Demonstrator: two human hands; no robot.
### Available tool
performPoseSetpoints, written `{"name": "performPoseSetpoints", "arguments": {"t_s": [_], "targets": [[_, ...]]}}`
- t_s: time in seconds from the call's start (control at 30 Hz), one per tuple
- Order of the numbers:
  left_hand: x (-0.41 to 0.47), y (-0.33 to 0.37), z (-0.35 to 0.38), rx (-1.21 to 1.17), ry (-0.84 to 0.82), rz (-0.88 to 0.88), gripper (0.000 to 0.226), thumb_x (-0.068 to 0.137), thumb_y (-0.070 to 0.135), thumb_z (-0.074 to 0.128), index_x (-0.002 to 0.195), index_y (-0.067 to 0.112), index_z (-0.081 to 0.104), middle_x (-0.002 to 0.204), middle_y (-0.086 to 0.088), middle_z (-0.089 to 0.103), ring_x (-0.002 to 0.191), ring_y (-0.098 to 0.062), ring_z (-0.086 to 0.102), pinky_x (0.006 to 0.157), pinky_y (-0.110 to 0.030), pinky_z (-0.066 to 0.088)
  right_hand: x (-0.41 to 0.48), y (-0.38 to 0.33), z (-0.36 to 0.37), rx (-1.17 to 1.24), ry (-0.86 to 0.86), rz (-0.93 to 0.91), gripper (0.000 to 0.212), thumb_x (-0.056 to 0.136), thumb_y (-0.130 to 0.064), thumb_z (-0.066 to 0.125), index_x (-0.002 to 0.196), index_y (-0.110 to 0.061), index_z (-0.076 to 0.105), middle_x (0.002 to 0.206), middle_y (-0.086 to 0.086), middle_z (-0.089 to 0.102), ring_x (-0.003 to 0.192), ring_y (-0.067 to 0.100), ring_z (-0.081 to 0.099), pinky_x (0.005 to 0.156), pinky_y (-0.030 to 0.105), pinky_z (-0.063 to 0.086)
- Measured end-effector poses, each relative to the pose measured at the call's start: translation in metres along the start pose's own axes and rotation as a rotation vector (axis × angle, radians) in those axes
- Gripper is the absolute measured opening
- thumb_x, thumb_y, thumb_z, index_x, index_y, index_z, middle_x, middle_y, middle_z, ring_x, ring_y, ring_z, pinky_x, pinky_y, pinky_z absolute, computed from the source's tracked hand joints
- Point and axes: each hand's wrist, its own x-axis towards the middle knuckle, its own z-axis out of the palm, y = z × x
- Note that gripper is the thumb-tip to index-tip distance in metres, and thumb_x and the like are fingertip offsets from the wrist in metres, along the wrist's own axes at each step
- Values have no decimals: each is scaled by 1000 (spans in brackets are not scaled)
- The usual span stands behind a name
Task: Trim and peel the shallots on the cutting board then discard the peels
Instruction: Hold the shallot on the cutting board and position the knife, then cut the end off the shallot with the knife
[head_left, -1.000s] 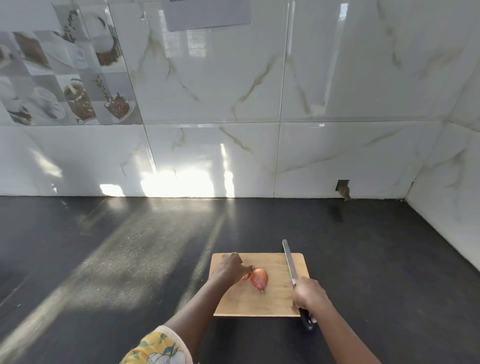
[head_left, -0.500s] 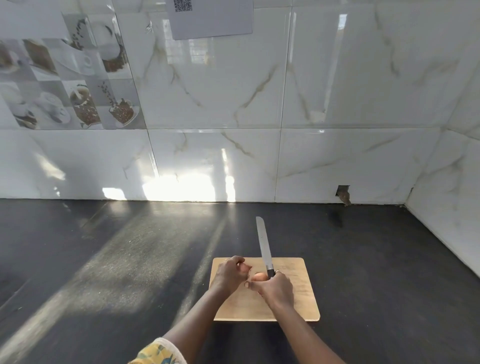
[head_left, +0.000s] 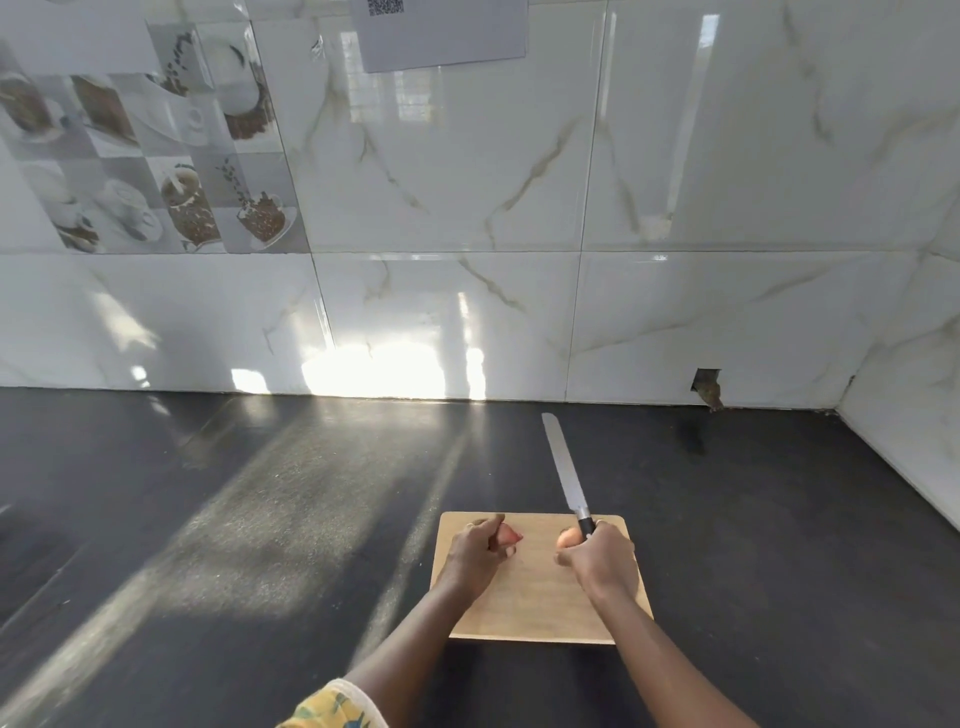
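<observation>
- My left hand (head_left: 475, 555): fingers curled closed around a reddish shallot piece (head_left: 510, 538), above the far-left part of the cutting board (head_left: 530, 605).
- My right hand (head_left: 602, 564): fingers wrapped tightly round the dark handle of the knife (head_left: 565, 470), whose blade points away over the dark counter (head_left: 260, 519).
- Shallot (head_left: 566, 540): pale orange, against my right hand just beside the handle; I cannot tell whether my thumb grips it.
</observation>
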Motion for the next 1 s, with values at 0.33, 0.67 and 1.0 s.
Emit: {"name": "performPoseSetpoints", "arguments": {"t_s": [0.33,0.67,1.0], "targets": [[-1,-3,10,-85,40,37,43,83,7,61,125,12,56,121,-2,59,108,-15,55,95,-21,42,-2,-1,-1,-95,54,-101,39,72,-37,79,91,-13,55,111,-4,44,68,17,54,65,28,40],[1,-12,14,-105,117,40,35,86,4,58,121,6,59,114,1,55,105,-14,55,82,-5,35,-27,-7,17,-34,-11,-395,24,99,-18,42,116,-6,53,84,-6,49,83,16,56,75,24,40],[1,-10,23,-177,185,15,34,93,4,48,125,7,56,117,6,53,111,-8,49,86,-3,27,-44,25,40,-62,-153,-352,36,98,-18,45,132,-10,51,118,6,65,110,21,61,87,24,45]]}}
